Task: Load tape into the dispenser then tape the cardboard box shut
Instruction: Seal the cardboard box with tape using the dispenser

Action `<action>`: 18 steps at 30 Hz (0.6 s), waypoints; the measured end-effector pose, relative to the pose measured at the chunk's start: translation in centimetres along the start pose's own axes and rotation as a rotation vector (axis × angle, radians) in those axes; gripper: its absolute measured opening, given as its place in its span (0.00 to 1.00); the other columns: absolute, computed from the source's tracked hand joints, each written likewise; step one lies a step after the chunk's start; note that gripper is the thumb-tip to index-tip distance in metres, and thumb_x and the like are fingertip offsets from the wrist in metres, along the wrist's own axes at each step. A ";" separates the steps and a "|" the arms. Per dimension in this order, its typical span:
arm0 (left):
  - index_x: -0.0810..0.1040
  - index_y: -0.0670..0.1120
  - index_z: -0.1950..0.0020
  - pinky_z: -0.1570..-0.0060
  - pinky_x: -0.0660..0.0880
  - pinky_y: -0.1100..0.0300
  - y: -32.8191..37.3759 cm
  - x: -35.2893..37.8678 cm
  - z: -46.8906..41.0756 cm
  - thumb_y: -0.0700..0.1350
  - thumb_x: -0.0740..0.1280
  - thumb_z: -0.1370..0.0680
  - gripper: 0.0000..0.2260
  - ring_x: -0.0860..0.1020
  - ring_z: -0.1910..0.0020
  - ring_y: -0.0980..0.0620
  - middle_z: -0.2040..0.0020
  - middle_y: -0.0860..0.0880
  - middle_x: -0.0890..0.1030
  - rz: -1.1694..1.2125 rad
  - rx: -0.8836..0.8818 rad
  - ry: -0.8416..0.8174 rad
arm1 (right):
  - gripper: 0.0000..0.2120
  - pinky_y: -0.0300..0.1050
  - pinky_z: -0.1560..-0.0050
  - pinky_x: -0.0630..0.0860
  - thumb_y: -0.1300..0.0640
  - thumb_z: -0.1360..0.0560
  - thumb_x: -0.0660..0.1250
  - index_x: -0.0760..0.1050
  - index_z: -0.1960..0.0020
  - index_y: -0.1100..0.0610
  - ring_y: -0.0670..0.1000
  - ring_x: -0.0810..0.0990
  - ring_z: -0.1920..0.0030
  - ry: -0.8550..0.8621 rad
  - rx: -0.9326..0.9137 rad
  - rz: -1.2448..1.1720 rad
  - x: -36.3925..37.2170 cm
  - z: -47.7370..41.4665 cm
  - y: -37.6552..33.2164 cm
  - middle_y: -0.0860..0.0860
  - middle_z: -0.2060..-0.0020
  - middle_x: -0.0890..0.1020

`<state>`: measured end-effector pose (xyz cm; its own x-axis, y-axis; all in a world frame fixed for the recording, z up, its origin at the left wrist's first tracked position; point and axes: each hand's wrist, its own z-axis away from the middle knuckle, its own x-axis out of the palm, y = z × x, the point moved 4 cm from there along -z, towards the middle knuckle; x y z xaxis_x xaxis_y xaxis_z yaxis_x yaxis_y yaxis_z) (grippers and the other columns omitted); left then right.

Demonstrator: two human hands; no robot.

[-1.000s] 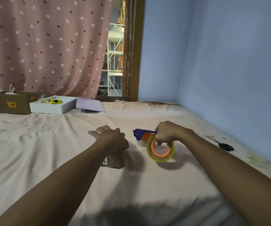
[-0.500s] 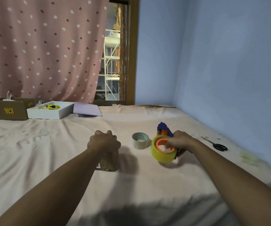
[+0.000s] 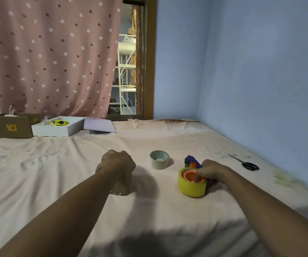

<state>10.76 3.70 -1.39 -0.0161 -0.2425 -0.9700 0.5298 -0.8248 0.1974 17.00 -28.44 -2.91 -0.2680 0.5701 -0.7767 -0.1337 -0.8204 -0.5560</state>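
1. A spare tape roll (image 3: 159,159) lies between the hands; scissors (image 3: 245,163) lie near the bed's (image 3: 38,182) right edge.
2. The near bed surface is open.
3. The left hand (image 3: 116,163) stays curled on the small cardboard box (image 3: 122,185) at mid-bed.
4. The right hand (image 3: 209,170), fingers closed on the dispenser (image 3: 193,162), has laid its yellow tape (image 3: 191,186) flat.
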 end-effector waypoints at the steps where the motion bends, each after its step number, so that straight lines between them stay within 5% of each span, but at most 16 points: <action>1: 0.64 0.48 0.21 0.31 0.70 0.35 0.0 0.2 0.3 0.51 0.59 0.32 0.37 0.64 0.25 0.31 0.22 0.33 0.60 -0.017 -0.017 -0.016 | 0.10 0.48 0.71 0.82 0.62 0.33 0.72 0.77 0.53 0.62 0.59 0.85 0.67 0.001 0.000 -0.009 0.2 0.0 0.0 0.61 0.60 0.83; 5: 0.40 0.49 0.16 0.30 0.63 0.27 0.7 0.5 0.9 0.48 0.57 0.27 0.42 0.52 0.21 0.24 0.17 0.31 0.40 -0.014 -0.068 -0.069 | 0.13 0.42 0.72 0.78 0.61 0.35 0.75 0.78 0.51 0.60 0.56 0.83 0.61 0.011 -0.024 0.063 0.4 -0.2 -0.1 0.57 0.58 0.82; 7: 0.43 0.50 0.15 0.34 0.63 0.22 0.7 0.4 0.4 0.45 0.52 0.35 0.46 0.50 0.21 0.24 0.16 0.37 0.38 0.037 -0.030 -0.040 | 0.15 0.41 0.69 0.77 0.59 0.34 0.76 0.77 0.50 0.59 0.54 0.82 0.59 0.014 -0.035 0.108 0.4 -0.3 -0.1 0.55 0.58 0.81; 11: 0.40 0.57 0.16 0.32 0.54 0.18 0.7 0.1 2.3 0.65 0.52 0.21 0.37 0.48 0.18 0.29 0.15 0.42 0.39 0.013 -0.034 0.000 | 0.18 0.45 0.63 0.81 0.57 0.32 0.76 0.77 0.44 0.59 0.55 0.82 0.55 0.006 -0.038 0.149 0.6 -0.5 -0.1 0.55 0.54 0.81; 13: 0.41 0.56 0.16 0.30 0.48 0.19 0.5 0.0 2.6 0.71 0.49 0.22 0.39 0.44 0.17 0.32 0.14 0.42 0.40 0.073 -0.046 0.051 | 0.21 0.48 0.56 0.84 0.55 0.33 0.77 0.76 0.43 0.59 0.56 0.83 0.52 -0.005 -0.035 0.164 0.6 -0.6 0.0 0.55 0.51 0.81; 18: 0.62 0.52 0.19 0.26 0.51 0.27 -1.1 -0.5 1.3 0.59 0.51 0.21 0.30 0.52 0.18 0.37 0.17 0.43 0.57 0.164 -0.057 0.028 | 0.27 0.51 0.47 0.83 0.48 0.37 0.77 0.76 0.42 0.57 0.55 0.83 0.51 -0.027 -0.049 0.234 -0.4 -1.1 -1.0 0.55 0.48 0.83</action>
<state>9.07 4.02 -0.90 0.0978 -0.3567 -0.9291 0.5705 -0.7449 0.3460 18.26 -27.75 -2.37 -0.3119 0.3624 -0.8783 -0.0190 -0.9266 -0.3756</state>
